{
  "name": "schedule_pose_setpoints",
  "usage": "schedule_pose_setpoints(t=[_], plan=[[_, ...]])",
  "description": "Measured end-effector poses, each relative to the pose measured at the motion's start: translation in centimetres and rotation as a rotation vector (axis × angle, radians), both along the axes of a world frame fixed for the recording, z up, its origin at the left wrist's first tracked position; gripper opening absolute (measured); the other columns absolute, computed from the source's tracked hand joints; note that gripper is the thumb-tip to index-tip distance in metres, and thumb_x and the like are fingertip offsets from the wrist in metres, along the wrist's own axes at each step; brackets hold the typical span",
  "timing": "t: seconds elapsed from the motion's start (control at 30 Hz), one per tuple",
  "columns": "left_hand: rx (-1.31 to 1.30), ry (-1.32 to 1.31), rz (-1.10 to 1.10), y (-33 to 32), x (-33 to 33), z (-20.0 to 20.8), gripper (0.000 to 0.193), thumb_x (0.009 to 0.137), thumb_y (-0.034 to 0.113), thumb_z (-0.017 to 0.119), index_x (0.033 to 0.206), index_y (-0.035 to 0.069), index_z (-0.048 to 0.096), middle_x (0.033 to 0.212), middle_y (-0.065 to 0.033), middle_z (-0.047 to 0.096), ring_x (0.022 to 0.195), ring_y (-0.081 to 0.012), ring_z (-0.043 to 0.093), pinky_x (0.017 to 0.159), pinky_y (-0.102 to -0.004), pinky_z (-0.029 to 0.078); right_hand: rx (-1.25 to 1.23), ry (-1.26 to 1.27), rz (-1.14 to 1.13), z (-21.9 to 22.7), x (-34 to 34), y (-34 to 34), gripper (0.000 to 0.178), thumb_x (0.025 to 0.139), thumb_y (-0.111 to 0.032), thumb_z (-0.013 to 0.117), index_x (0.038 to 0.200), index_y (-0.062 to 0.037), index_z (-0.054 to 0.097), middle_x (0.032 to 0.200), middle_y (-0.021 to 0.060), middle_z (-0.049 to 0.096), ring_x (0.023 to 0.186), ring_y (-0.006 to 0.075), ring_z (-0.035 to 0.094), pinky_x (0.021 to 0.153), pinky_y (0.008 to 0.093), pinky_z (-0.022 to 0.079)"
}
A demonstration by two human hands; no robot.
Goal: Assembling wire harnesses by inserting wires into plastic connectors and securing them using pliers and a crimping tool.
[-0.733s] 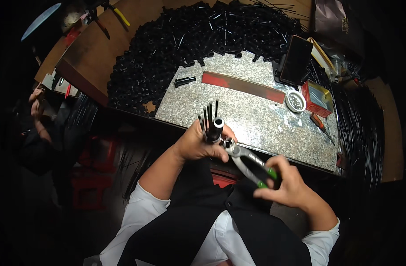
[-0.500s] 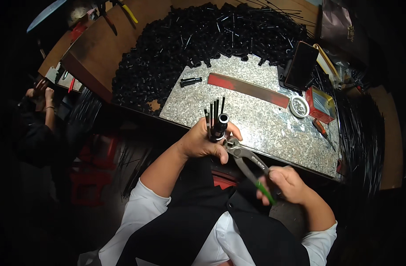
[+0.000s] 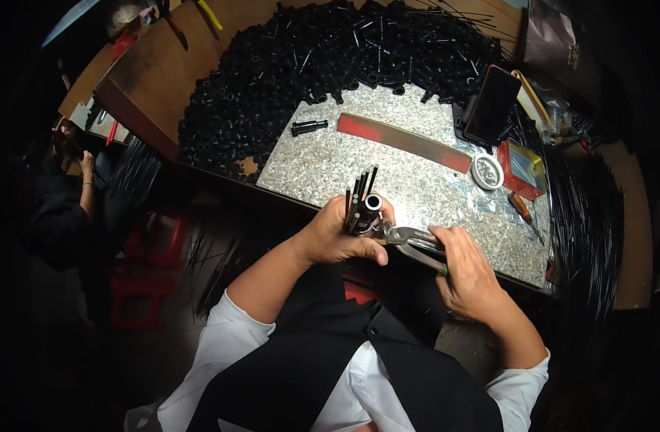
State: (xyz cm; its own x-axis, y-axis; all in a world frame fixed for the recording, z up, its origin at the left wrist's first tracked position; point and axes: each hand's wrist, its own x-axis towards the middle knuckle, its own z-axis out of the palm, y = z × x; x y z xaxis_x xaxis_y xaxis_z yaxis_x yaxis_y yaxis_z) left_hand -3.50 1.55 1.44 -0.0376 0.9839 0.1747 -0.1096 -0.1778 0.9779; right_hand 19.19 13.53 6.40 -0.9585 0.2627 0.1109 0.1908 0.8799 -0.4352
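Observation:
My left hand (image 3: 341, 234) grips a short black tube (image 3: 372, 204) together with several thin black rods (image 3: 360, 189) that stick up from the fist. My right hand (image 3: 468, 272) holds metal pliers (image 3: 409, 237) by their green-tipped handles. The jaws of the pliers meet the black tube just below its open end. Both hands are above the near edge of a speckled grey stone slab (image 3: 416, 187).
A big heap of black tubes (image 3: 330, 65) fills the wooden table beyond the slab. On the slab lie a loose black tube (image 3: 310, 127), a red-grey flat bar (image 3: 404, 142) and a small round tin (image 3: 486, 172). A red box (image 3: 521, 167), a screwdriver (image 3: 522, 211), another person (image 3: 63, 194) at far left.
My right hand has closed in on the pliers handles and moved up toward my left hand. The jaws now sit against the tube. The left hand stays put.

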Motion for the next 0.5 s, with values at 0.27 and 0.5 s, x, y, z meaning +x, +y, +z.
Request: schedule_pose_setpoints(t=[0.27,0.5], plan=[[0.045,-0.065,0.046,0.0,0.1,-0.4,0.046,0.064,0.016,0.086,0.095,0.004,0.054,0.066,0.0063,0.049,0.059,-0.0028,0.045,0.053,-0.0189,0.036,-0.301,-0.147,0.095,-0.4,-0.6,0.6,0.053,0.068,0.005,0.047,0.121,0.0008,0.042,0.101,0.022,0.046,0.096,0.0402,0.05,0.083,0.0422,0.042],[0.027,-0.231,0.183,-0.1,1.5,-1.9,0.07,0.057,0.042,0.086,0.101,0.002,0.048,0.07,0.0046,0.05,0.062,-0.0021,0.045,0.055,-0.0168,0.033,-0.42,-0.133,-0.056,-2.9,-2.2,-0.3,0.019,0.078,-0.002,0.063,0.092,0.0,0.049,0.069,0.0186,0.054,0.066,0.0371,0.057,0.062,0.0396,0.045]])
